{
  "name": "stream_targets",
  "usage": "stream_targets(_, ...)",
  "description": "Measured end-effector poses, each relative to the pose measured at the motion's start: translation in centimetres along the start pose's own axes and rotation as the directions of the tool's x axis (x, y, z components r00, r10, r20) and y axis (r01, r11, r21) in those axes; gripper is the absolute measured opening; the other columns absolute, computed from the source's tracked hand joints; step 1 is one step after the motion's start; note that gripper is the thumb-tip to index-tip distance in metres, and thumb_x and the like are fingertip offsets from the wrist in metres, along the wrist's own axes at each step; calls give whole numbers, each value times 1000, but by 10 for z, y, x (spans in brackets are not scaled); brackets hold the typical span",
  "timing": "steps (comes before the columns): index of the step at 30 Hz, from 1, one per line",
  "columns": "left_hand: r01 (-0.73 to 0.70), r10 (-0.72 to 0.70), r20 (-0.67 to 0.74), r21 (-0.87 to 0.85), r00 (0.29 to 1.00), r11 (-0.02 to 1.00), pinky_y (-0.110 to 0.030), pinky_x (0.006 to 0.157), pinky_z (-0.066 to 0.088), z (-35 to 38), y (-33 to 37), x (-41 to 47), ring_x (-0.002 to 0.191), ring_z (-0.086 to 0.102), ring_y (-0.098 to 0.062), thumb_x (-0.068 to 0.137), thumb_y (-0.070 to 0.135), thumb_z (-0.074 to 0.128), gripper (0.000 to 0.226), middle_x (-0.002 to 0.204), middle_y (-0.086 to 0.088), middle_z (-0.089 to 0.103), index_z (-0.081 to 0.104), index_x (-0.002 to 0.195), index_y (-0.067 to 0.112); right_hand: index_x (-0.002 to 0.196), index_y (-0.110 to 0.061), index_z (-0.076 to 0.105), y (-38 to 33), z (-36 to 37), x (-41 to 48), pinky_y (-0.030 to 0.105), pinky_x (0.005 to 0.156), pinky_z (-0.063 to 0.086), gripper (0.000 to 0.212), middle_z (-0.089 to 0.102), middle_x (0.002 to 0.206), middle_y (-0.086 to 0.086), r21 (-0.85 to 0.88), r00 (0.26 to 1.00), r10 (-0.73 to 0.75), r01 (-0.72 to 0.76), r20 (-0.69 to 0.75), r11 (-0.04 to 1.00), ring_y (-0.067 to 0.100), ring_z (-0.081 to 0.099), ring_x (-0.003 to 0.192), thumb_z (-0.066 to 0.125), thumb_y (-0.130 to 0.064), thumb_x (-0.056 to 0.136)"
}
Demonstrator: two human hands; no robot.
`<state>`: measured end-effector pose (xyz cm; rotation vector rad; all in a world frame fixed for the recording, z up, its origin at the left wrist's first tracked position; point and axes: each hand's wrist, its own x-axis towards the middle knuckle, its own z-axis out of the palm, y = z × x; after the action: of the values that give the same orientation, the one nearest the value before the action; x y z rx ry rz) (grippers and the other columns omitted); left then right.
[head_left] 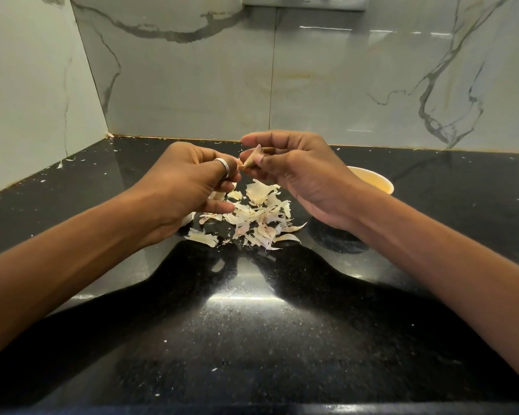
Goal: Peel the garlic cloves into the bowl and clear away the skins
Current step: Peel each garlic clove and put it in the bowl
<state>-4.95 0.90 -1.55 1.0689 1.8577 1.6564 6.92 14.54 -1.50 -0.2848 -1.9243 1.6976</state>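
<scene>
A garlic clove (253,159) is held above the surface (252,324), toward the middle of its back edge. It is pinched between the thumb and fingers of the right grip (297,172), and its near tip is pinched by the curled fingers of the left grip (192,181), on which a ring (224,167) is worn. Loose skins (258,214) are scattered directly below. The bowl (375,182) is set further right, partly hidden behind the right grip.

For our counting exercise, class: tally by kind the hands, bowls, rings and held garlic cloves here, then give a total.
Bare hands: 2, left hand and right hand
Pale yellow round bowl: 1
Silver metal finger ring: 1
Garlic clove held between the hands: 1
Total: 5
</scene>
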Motion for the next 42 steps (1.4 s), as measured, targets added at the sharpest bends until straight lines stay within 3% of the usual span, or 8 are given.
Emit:
stream_targets(9,-80,79,16,89,997,993,-24,54,57,1,-2,-2,74,59,-10,100,15,60,15,89,-10,65,71,92,10,125,3,66,-2,4,-2,27,89,60,30,65,95,13,22,999,10,-9,-35,1000,17,67,86,60,8,97)
stream_targets(15,-131,144,-66,174,987,976,-23,53,57,-5,-6,5,73,63,-13,99,15,61,12,93,-13,67,71,93,11,129,4,61,-5,4,-3,21,78,59,35,66,103,18,15,998,-26,26,-50,1000,17,67,87,62,8,95)
stream_targets(21,-271,294,-63,242,954,932,-30,58,60,-7,-8,4,74,72,-24,94,22,71,7,85,-9,74,77,98,21,123,-1,61,5,7,-1,34,81,63,37,75,97,14,-283,990,-121,96,-71,954,28,76,90,77,-6,90)
stream_targets(27,-335,365,-40,317,930,887,-35,60,63,-7,-8,4,70,74,-27,92,24,72,6,80,-7,75,77,96,22,104,-11,70,12,7,3,44,79,64,24,77,88,6,-492,974,-212,146,-80,858,19,76,77,84,-18,85)
stream_targets(31,-404,462,-26,445,886,799,-36,63,63,-9,-13,6,65,73,-12,92,25,73,8,76,3,75,78,97,21,94,-10,75,14,6,3,44,77,64,16,78,82,0,-567,955,-294,218,-44,794,13,76,75,84,-19,85)
stream_targets(35,-464,605,-12,629,796,623,-3,59,43,-6,-14,3,61,63,4,88,26,72,9,71,14,68,78,93,21,91,-11,78,15,10,1,39,72,63,11,77,80,-4,-634,929,-370,284,-3,720,9,75,74,83,-20,86)
stream_targets(37,-475,653,-5,683,757,555,-5,58,37,-6,-14,1,62,60,4,87,30,69,13,68,11,68,78,90,21,90,-12,79,15,11,0,37,70,62,9,77,79,-5,-656,920,-393,298,2,693,7,74,72,82,-19,86)
stream_targets(42,-497,691,38,723,722,480,-20,62,42,-7,-14,1,63,63,-11,87,28,66,15,72,4,72,77,91,18,91,-12,79,14,11,1,37,69,62,8,77,79,-4,-660,916,-401,309,14,685,7,74,72,81,-19,87)
